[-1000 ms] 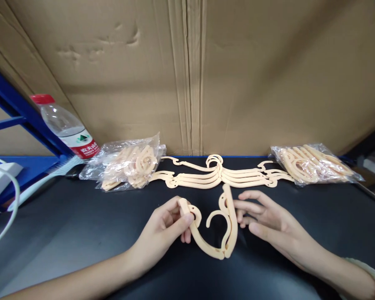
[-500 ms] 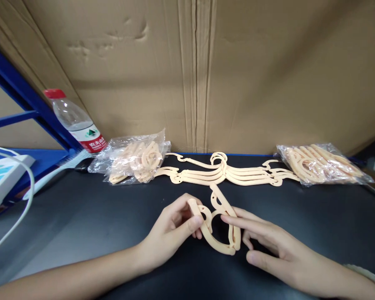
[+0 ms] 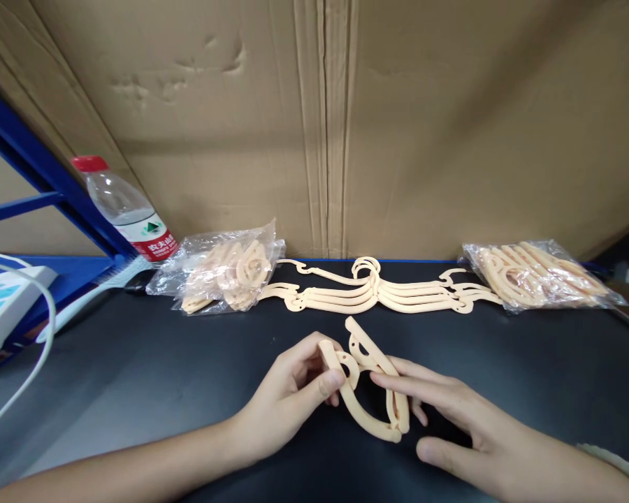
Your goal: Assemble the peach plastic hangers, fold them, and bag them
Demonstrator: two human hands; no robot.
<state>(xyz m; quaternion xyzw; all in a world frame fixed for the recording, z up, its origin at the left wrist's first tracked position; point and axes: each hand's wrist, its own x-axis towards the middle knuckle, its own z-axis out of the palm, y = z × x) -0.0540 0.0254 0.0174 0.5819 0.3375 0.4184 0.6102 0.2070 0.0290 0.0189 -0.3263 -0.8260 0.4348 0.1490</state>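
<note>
A beige plastic folding hanger (image 3: 370,416), bent into a narrow V with its hinge end toward me, is between my hands above the black table. My left hand (image 3: 298,391) pinches its left arm near the tip, thumb in front and fingers behind. At the other arm, my right hand (image 3: 451,412) has its fingers stretched out, with the index finger lying across that arm. The right thumb is apart from the hanger. Behind them, several unfolded beige hangers (image 3: 340,299) lie stacked on the table.
Clear plastic bags of folded hangers lie at the left (image 3: 225,272) and right (image 3: 539,276). Farther left are a red-capped water bottle (image 3: 131,213), a pale blue brush (image 3: 94,297), a white box (image 3: 10,307) and a white cable (image 3: 49,335). Cardboard (image 3: 424,140) walls the back.
The hanger's two arms have come slightly closer together. Hands and hanger sit a little lower in the picture. My right thumb has moved slightly away from the hanger.
</note>
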